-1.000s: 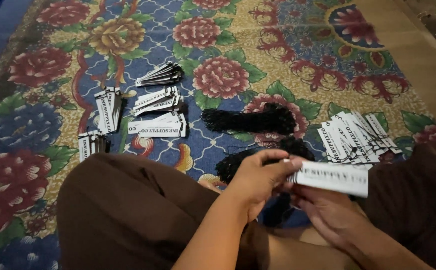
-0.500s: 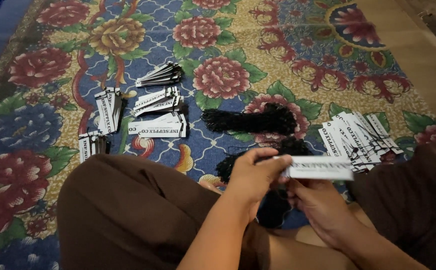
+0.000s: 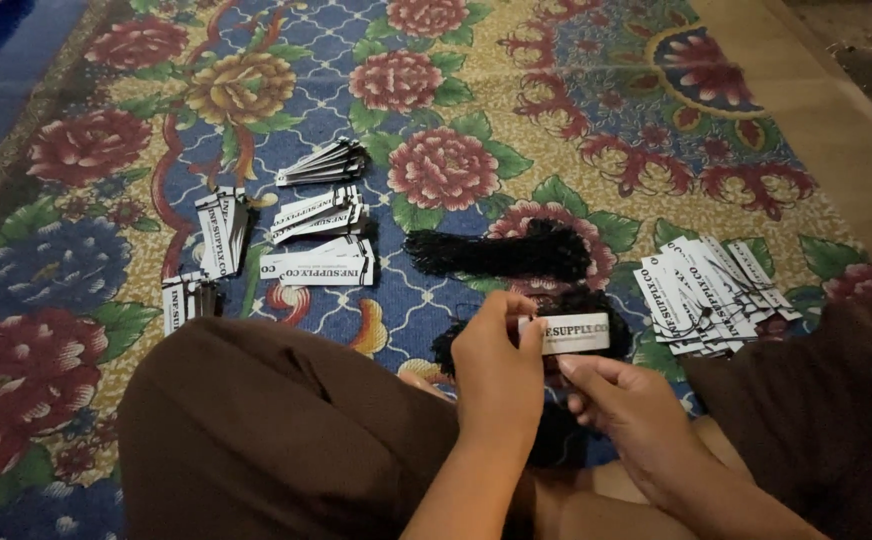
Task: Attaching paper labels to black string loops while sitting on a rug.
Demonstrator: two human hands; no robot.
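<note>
On the flowered rug (image 3: 576, 110), between the person's folded legs in brown trousers (image 3: 286, 430), both hands work on one white paper tag (image 3: 574, 332). The left hand (image 3: 496, 370) pinches the tag's left end, its fingers (image 3: 501, 308) closed on the card. The right hand (image 3: 636, 410) sits just under the tag, its fingers (image 3: 581, 372) curled beneath the lower edge; whether they grip the card or a black string there is too dark to tell. The tag is held level, above a clump of black strings (image 3: 576, 300) lying on the rug just in front of the hands.

Judging from how things lie, the work looks like threading strings onto tags, and it seems partly done. To the right, near the person's knee, a fanned pile of tags (image 3: 711, 295) shows thin dark loops on the cards, so these look finished. To the left, well apart, several neat stacks of tags (image 3: 316, 235) lie in a loose ring, and no strings show on them; they appear to be waiting. A second, longer bundle of black strings (image 3: 501, 252) lies between the stacks and the fanned pile, so plenty of string is left.

By that reading, more tags are left than are done, and the one in hand is not yet laid with the finished ones.
</note>
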